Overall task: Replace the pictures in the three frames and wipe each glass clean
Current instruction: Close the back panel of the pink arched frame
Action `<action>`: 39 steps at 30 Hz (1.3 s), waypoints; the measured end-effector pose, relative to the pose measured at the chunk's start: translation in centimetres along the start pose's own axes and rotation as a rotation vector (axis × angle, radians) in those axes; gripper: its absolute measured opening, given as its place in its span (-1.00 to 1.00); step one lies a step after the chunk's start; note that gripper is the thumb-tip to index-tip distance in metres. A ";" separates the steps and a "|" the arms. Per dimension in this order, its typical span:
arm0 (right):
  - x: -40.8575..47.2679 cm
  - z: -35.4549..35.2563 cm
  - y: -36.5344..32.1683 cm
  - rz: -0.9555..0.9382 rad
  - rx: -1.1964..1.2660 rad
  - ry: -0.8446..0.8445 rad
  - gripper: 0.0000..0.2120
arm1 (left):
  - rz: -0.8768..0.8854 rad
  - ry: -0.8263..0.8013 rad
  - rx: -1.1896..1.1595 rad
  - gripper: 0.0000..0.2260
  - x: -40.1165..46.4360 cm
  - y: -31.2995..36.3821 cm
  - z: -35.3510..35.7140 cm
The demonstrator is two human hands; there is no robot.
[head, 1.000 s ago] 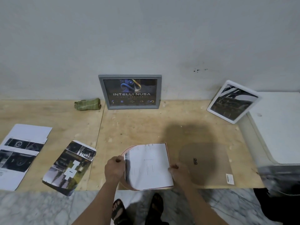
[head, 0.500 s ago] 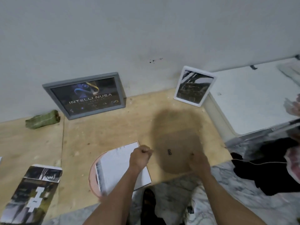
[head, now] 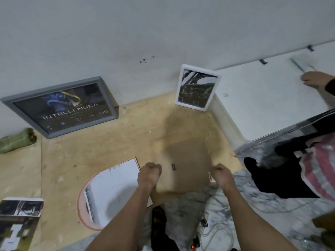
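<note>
Brown backing board lies flat on the plywood surface, gripped at its side edges by both curled hands, left and right, beside an arched pink frame holding white paper.

Head view, the only camera: worn on the person's head, it looked forward and steeply down over both forearms onto a plywood sheet laid on the marble floor. The left hand and right hand sat low and centre, near the lens. The view faced the white wall, which filled the upper half. Wide-angle bending tilted the grey frame at left and the white frame at centre right. No second view shared the scene.
</note>
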State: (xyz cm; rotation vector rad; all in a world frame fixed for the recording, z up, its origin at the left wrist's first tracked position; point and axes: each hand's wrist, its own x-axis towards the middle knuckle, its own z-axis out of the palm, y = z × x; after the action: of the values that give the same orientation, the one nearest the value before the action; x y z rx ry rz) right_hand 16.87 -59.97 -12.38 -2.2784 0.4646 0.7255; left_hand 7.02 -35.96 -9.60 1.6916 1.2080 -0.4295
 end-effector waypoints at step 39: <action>-14.2 17.4 -7.3 -0.222 -0.282 -0.302 -0.83 | -0.182 0.388 -0.385 -0.83 -1.4 -20.6 -17.2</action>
State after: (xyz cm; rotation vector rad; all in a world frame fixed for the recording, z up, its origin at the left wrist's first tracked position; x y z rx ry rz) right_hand 3.13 -40.90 -10.52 -2.3699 -0.0358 1.0506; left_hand -15.47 -21.35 -11.03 1.3693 1.6178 0.0344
